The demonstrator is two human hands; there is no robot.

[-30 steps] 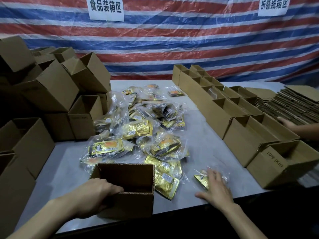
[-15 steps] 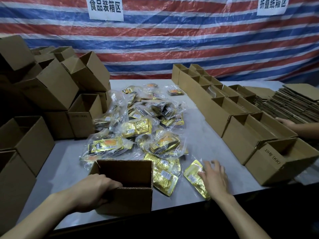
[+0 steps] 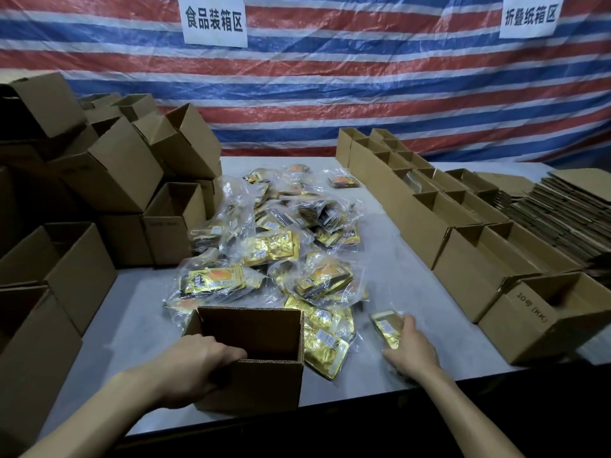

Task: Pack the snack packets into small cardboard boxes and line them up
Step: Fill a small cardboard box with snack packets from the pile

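A striped tarpaulin (image 3: 363, 94) — red, white and blue — covers the whole back wall behind the grey table (image 3: 396, 276). Two white paper signs (image 3: 214, 21) with Chinese characters hang on it. The light is dim.

Two white paper signs hang on the red, white and blue striped tarpaulin (image 3: 363, 94) behind the table: the left white paper sign (image 3: 214, 21) reads "食品装箱区", the right white paper sign (image 3: 530, 14) "折叠纸箱区". An open brown cardboard box (image 3: 542, 320) at the table's right front corner is printed "10号 (KK)". Print on the gold foil snack packets (image 3: 269, 247) is illegible.
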